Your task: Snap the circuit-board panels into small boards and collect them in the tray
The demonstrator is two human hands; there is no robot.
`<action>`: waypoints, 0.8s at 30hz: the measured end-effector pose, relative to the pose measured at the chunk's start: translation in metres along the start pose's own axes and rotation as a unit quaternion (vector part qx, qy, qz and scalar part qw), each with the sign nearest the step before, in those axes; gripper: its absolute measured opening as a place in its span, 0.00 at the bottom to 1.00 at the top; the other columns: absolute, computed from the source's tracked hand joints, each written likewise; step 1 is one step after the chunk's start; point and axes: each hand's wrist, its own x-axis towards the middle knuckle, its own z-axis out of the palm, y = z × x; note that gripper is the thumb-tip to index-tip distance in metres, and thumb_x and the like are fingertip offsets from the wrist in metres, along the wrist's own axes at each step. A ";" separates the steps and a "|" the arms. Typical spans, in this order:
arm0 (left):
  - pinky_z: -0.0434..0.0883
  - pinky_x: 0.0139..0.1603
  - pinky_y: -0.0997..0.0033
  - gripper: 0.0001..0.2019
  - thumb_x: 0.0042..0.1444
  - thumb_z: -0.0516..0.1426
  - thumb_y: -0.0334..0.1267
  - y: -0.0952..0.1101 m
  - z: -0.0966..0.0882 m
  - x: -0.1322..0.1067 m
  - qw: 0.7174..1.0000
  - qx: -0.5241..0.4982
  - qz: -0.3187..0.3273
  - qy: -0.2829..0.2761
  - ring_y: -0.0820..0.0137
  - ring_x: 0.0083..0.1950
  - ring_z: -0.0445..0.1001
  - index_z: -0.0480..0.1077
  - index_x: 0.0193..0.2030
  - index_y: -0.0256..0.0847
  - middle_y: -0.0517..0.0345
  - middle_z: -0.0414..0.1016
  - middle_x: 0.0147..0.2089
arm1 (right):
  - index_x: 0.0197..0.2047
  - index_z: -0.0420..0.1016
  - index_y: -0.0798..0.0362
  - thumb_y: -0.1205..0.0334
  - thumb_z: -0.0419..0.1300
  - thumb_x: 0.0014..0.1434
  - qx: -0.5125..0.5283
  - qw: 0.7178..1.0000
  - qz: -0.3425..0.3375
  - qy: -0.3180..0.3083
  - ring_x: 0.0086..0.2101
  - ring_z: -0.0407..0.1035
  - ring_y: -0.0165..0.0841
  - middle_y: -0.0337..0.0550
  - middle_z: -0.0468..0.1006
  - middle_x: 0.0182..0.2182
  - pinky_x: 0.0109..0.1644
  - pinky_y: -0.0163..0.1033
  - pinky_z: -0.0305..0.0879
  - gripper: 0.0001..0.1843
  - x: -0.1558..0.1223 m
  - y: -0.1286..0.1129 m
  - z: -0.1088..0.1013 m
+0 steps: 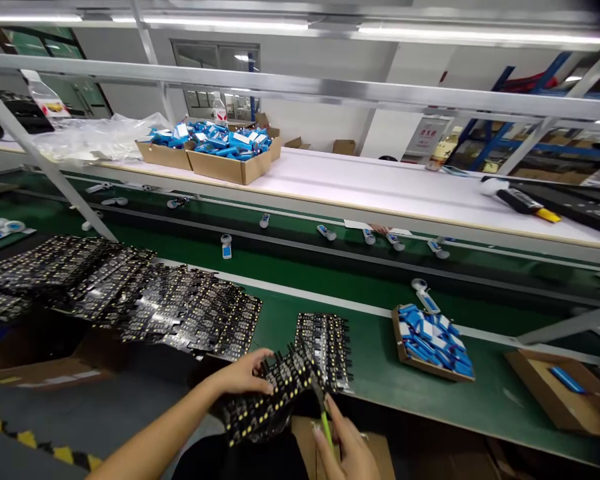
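Head view: we hold a black LED board strip (267,407) in our left hand (240,373), fingers spread across it, just off the green conveyor (380,360), while our right hand (345,443) pinches a green-handled cutter (325,420) at the strip.

bright ceiling strip lights (230,23), glare on white bench top (380,190), edges bowed

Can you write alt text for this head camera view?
The left hand grips black circuit boards while the right hand holds a green-handled tool, at the edge of a green conveyor belt with more boards and a blue-filled tray.
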 end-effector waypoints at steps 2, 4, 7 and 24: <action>0.67 0.42 0.71 0.21 0.50 0.62 0.44 0.011 -0.007 -0.035 0.997 -0.021 0.067 -0.024 0.66 0.42 0.72 0.70 0.51 0.44 0.58 0.76 0.45 | 0.66 0.59 0.43 0.46 0.52 0.63 -0.025 0.999 -0.033 -0.007 0.38 0.76 0.38 0.44 0.79 0.39 0.38 0.37 0.74 0.30 0.013 -0.007 -0.013; 0.64 0.37 0.73 0.15 0.54 0.59 0.46 0.022 -0.010 -0.064 0.996 0.002 0.084 0.004 0.69 0.36 0.70 0.73 0.46 0.44 0.59 0.76 0.41 | 0.66 0.60 0.43 0.47 0.54 0.63 -0.065 0.995 -0.076 -0.015 0.40 0.76 0.39 0.45 0.79 0.41 0.40 0.38 0.75 0.30 0.023 -0.016 -0.025; 0.62 0.33 0.74 0.12 0.53 0.60 0.46 0.033 -0.013 -0.092 0.996 0.042 0.059 0.048 0.71 0.31 0.67 0.74 0.41 0.44 0.63 0.74 0.35 | 0.65 0.61 0.42 0.48 0.55 0.62 -0.089 0.989 -0.115 -0.020 0.41 0.76 0.39 0.46 0.80 0.44 0.40 0.37 0.75 0.29 0.032 -0.023 -0.036; 0.56 0.28 0.75 0.09 0.52 0.59 0.43 0.032 -0.014 -0.138 0.991 0.010 -0.015 0.136 0.73 0.27 0.59 0.71 0.37 0.42 0.69 0.60 0.24 | 0.65 0.63 0.47 0.53 0.53 0.63 -0.020 0.967 -0.181 -0.175 0.38 0.77 0.38 0.47 0.81 0.40 0.42 0.35 0.74 0.27 0.036 -0.014 -0.012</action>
